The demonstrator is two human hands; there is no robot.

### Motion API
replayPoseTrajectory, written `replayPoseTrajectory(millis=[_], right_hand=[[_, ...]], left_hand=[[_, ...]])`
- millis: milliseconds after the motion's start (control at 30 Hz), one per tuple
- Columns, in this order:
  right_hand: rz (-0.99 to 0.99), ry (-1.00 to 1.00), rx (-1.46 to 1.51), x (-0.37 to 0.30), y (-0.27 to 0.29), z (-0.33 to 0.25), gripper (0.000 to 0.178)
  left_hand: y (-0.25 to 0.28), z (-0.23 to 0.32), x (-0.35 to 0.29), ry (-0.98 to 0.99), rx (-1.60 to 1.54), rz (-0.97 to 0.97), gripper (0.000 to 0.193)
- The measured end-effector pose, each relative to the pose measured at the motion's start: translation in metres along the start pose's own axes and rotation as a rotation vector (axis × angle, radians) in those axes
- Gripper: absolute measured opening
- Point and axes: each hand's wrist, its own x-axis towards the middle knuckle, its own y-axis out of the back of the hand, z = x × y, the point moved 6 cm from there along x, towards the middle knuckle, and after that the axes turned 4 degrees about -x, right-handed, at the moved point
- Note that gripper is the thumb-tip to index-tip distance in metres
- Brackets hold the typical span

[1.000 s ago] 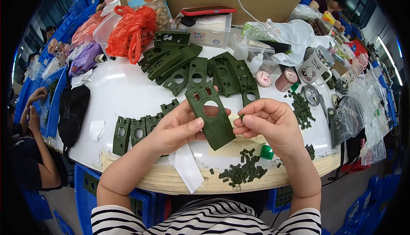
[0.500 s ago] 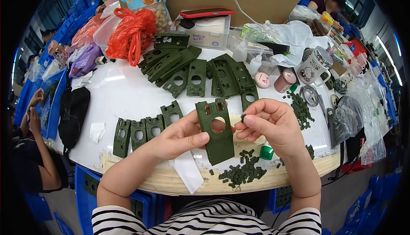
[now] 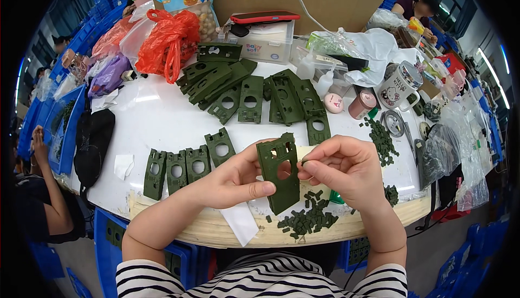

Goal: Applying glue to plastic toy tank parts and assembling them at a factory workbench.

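Note:
My left hand (image 3: 238,181) holds a dark green plastic toy tank hull panel (image 3: 284,194) above the table's front edge, thumb on its face and fingers behind. The panel is tilted, with a large round hole and small square openings near its top. At its right edge my right hand (image 3: 346,170) pinches a small dark green plastic piece (image 3: 304,162), mostly hidden by the fingertips. Whether the piece touches the panel I cannot tell. Below lies a heap of small green pieces (image 3: 307,219). Similar panels (image 3: 154,170) stand in a row left of my left hand.
More green panels (image 3: 250,100) are stacked at the back middle. A second heap of pieces (image 3: 381,141) lies right, near a white mug (image 3: 400,86) and a pink tin (image 3: 362,104). A red plastic bag (image 3: 168,43) sits back left; a black pouch (image 3: 93,146) lies left.
The panel has turned and tilted, its right edge now facing my right hand more. My right hand has moved slightly down and left, with the small piece closer to the panel's edge.

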Motion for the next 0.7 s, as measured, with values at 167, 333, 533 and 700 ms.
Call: replayPoseTrajectory(millis=[167, 333, 533, 700], right_hand=[[-0.013, -0.053, -0.003, 0.000, -0.002, 0.000, 0.008], [-0.032, -0.029, 0.010, 0.000, -0.003, 0.001, 0.008], [-0.016, 0.176, -0.151, 0.001, -0.001, -0.003, 0.006], [0.016, 0.356, -0.410, 0.001, -0.001, -0.009, 0.007]], left_hand=[[0.001, -0.004, 0.000, 0.000, -0.021, -0.007, 0.069], [-0.001, -0.005, 0.000, 0.013, -0.031, 0.007, 0.070], [-0.006, -0.001, 0.000, 0.020, -0.050, -0.001, 0.068], [-0.008, -0.004, -0.001, 0.051, -0.065, -0.021, 0.068]])
